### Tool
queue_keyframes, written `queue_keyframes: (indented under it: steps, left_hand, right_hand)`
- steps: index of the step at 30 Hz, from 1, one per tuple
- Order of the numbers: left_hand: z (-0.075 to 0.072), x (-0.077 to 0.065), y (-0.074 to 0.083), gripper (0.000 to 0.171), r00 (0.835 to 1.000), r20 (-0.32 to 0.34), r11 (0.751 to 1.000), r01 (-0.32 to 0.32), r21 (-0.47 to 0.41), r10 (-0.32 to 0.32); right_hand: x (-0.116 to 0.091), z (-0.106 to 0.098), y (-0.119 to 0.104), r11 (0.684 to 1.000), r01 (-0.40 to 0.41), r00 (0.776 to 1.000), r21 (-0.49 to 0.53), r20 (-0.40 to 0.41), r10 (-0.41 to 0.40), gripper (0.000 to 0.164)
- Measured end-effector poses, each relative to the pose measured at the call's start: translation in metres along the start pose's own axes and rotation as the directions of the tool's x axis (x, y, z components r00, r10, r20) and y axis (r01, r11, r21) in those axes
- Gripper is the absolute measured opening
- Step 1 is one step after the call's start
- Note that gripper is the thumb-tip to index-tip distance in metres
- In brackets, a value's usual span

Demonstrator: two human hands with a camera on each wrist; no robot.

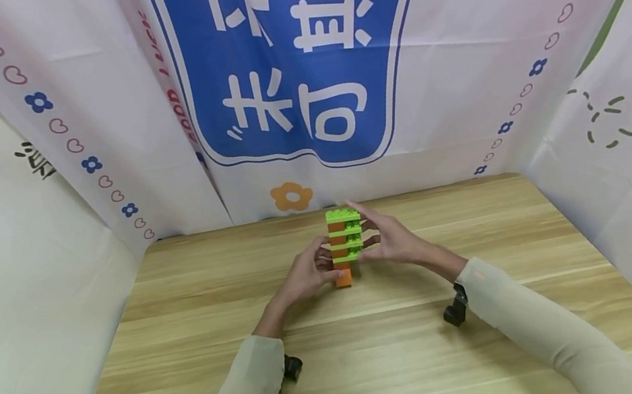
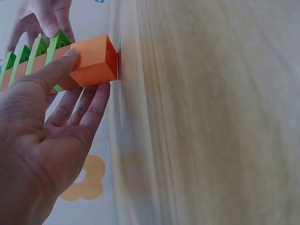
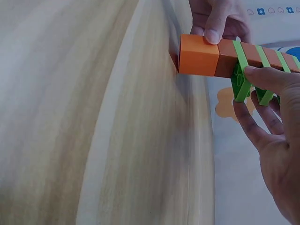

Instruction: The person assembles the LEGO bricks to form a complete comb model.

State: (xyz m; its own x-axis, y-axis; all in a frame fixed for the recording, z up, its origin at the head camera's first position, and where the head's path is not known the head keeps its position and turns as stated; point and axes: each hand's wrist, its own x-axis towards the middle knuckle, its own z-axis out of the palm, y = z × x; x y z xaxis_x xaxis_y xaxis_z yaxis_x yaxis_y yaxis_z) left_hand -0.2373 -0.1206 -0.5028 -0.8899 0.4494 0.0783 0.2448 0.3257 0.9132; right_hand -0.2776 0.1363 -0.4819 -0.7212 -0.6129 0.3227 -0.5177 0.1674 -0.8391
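An upright tower of toy building bricks (image 1: 340,255) stands between both hands near the back of the table. Its lowest brick is bright orange (image 2: 90,54); brownish-orange bricks alternate above it with green plates (image 3: 240,84) that jut out to the right. My left hand (image 1: 306,273) grips the lower part, its thumb on the near side and fingers behind. At the right, my right hand (image 1: 392,240) holds the jutting green plates between thumb and fingers. Whether the tower's base touches the table cannot be made out.
The wood-grain table (image 1: 390,363) ends at a printed white cloth (image 1: 437,104) at the back, with cloth walls on both sides. A small black device (image 1: 456,311) hangs at the right wrist, another black device (image 1: 293,367) at the left.
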Motion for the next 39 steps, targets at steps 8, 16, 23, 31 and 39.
queue_keyframes:
  steps: [8, 16, 23, 31, 39]
  left_hand:
    - [-0.001, 0.003, 0.001, 0.09, 0.999, -0.033, 0.998, 0.016, -0.062, -0.018]
    - [-0.005, 0.006, 0.0, 0.105, 0.999, -0.03, 0.997, 0.033, -0.075, -0.035]
    - [-0.009, 0.008, 0.0, 0.107, 0.997, -0.005, 0.99, 0.081, -0.116, -0.082]
    - [-0.013, 0.013, -0.005, 0.108, 0.991, 0.047, 0.981, 0.13, -0.147, -0.125]
    - [-0.015, 0.014, -0.007, 0.104, 0.984, 0.042, 0.978, 0.176, -0.113, -0.172]
  right_hand:
    - [0.009, -0.005, 0.009, 0.994, -0.062, 0.998, 0.086, -0.007, 0.063, 0.114]
    - [0.014, -0.009, 0.015, 0.991, -0.118, 0.993, 0.067, -0.016, 0.119, 0.11]
    - [0.015, -0.012, 0.02, 0.972, -0.222, 0.975, 0.083, -0.005, 0.223, 0.108]
    - [0.017, -0.012, 0.029, 0.947, -0.292, 0.956, 0.132, 0.017, 0.293, 0.106]
    - [0.018, -0.01, 0.035, 0.933, -0.338, 0.941, 0.122, 0.031, 0.337, 0.106]
